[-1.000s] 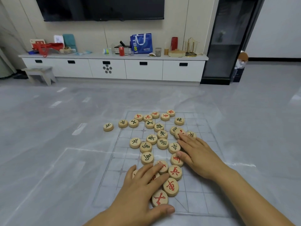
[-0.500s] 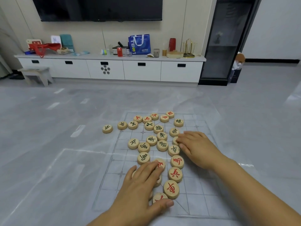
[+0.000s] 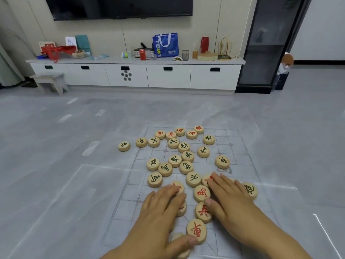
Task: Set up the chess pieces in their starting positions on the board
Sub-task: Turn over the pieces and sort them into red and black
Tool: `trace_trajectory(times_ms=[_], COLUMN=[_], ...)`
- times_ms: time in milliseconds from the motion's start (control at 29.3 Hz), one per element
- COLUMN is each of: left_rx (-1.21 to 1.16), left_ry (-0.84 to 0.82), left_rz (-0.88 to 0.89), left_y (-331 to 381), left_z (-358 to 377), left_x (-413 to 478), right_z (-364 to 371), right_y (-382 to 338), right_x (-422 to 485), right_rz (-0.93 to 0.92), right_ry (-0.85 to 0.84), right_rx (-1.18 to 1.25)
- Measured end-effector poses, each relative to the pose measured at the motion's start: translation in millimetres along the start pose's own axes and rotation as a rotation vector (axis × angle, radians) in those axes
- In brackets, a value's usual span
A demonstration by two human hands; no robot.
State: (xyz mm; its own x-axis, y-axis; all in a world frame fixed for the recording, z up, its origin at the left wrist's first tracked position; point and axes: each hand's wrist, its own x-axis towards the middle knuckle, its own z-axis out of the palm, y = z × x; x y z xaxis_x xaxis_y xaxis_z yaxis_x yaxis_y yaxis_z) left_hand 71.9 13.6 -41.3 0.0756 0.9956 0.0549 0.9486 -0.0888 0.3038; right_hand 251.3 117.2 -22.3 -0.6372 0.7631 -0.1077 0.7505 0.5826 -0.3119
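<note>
A thin see-through chess board sheet (image 3: 237,146) with a printed grid lies on the grey floor. Round wooden pieces with red or black characters are scattered over it in a loose heap, for example a red one (image 3: 197,230) near me and a black one (image 3: 222,162) further out. My left hand (image 3: 160,217) lies flat, palm down, over several pieces at the near middle. My right hand (image 3: 229,199) lies flat beside it, fingertips on a red piece (image 3: 206,180), with a black piece (image 3: 251,189) at its outer edge. Neither hand grips anything.
One black piece (image 3: 124,146) lies on the floor left of the sheet, and two more (image 3: 141,142) sit at its far left corner. A low white cabinet (image 3: 168,75) with clutter on top runs along the far wall, with a small stool (image 3: 49,81) at its left.
My right hand has slid back toward me across the board, uncovering a black piece further out. My left hand stays on the near pieces, barely shifted.
</note>
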Motion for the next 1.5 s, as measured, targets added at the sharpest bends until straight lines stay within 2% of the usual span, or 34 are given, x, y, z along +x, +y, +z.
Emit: trace_trajectory(times_ms=[68, 341, 444, 580, 683, 819, 956, 1024, 1126, 1195, 1331, 1502], left_rx=[0.031, -0.098, -0.013, -0.075, -0.156, -0.231, -0.227, -0.318, -0.31, -0.253, -0.225, -0.108], left_ry=[0.032, 0.269, 0.14, -0.066, -0.134, -0.081, 0.058, 0.11, 0.352, 0.42, 0.28, -0.07], left_rz=[0.02, 0.114, 0.196, 0.225, 0.157, 0.094, 0.072, 0.027, -0.133, -0.26, -0.34, -0.183], left_y=[0.8, -9.5, -32.2, -45.5, -52.9, -72.0, -83.6, -93.5, -129.2, -158.1, -175.8, -140.4], left_z=[6.6, 1.5, -8.8, -19.4, -24.1, -26.2, -28.7, -39.6, -65.9, -77.0, -75.2, -65.5], left_x=[1.1, 45.0, 75.0, 109.1, 128.8, 147.6, 141.3, 135.2, 132.8, 135.7, 166.2, 227.6], right_z=[0.1, 41.3, 55.5, 76.8, 83.6, 85.6, 84.4, 83.0, 82.2, 81.1, 77.0, 73.6], right_y=[-3.4, -0.5, -3.4, -8.6, -10.0, -7.9, -7.2, -6.4, -4.2, -3.6, -5.3, -2.6], right_x=[0.1, 8.9, 16.4, 29.1, 37.6, 43.2, 47.5, 48.4, 50.0, 50.1, 51.2, 52.4], right_rz=[-0.037, -0.112, -0.139, -0.171, -0.179, -0.187, -0.195, -0.203, -0.191, -0.177, -0.179, -0.176], right_ry=[0.041, 0.449, 0.579, 0.826, 0.824, 0.85, 0.887, 0.888, 0.897, 0.902, 0.904, 0.896], right_rx=[0.027, 0.041, 0.005, -0.086, -0.066, -0.021, -0.012, -0.006, -0.002, -0.002, 0.047, 0.078])
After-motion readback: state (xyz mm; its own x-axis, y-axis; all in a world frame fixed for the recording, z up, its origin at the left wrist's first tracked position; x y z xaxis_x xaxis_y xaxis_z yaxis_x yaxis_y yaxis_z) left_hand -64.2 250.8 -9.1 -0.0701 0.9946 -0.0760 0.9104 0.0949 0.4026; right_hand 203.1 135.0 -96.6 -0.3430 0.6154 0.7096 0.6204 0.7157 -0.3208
